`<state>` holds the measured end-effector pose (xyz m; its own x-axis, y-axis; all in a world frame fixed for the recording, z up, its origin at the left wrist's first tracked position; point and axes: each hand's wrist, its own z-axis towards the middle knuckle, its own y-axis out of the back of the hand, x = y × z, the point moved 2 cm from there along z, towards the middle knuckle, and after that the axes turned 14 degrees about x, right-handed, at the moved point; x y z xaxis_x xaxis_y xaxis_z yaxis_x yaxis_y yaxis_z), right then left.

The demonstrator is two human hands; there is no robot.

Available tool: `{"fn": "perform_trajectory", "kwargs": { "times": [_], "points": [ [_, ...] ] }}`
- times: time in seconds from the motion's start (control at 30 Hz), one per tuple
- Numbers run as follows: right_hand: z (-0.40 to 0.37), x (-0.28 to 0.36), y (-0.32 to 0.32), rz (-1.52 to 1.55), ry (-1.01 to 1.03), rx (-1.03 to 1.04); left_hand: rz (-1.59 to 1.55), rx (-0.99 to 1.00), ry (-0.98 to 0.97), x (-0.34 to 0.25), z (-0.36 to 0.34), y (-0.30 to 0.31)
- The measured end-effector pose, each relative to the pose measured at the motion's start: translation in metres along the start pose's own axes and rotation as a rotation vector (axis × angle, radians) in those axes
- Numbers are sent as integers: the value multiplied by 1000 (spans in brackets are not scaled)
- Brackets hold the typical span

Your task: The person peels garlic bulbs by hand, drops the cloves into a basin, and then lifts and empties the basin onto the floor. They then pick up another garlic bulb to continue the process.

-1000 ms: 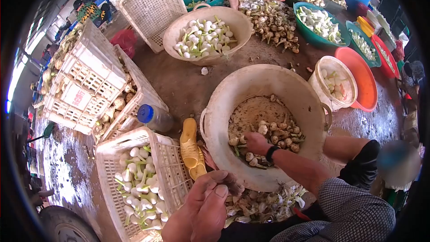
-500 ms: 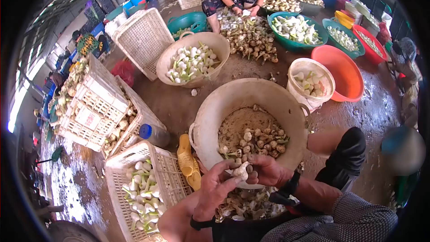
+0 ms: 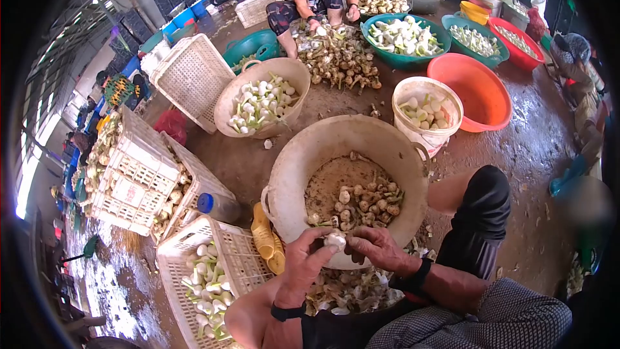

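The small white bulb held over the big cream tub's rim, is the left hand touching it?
Touching. The head view shows the left hand with fingers closed against the small white bulb, and the right hand pinching its other side.

A white bulb is held between the left hand and the right hand. A black band is worn on the left wrist and a black watch on the right. Just beyond the hands, a cream tub of brown, soil-stained bulbs is seen. Yellow sandals and a white lattice crate lie left of the left hand. Below the right hand, cloth is patterned in a fine grey check.
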<state>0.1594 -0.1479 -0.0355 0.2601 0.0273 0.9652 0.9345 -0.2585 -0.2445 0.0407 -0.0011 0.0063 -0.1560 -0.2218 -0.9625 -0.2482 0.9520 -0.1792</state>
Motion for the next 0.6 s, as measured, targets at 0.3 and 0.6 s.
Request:
{"fn": "perform_trajectory", "kwargs": {
  "times": [0.3,0.6],
  "points": [
    [-4,-1,16,-25,-55,68,394,-35,-89,7,12,-10],
    [-8,-3,25,-20,-65,61,802,-79,-291,0,23,-26]
  ]
}}
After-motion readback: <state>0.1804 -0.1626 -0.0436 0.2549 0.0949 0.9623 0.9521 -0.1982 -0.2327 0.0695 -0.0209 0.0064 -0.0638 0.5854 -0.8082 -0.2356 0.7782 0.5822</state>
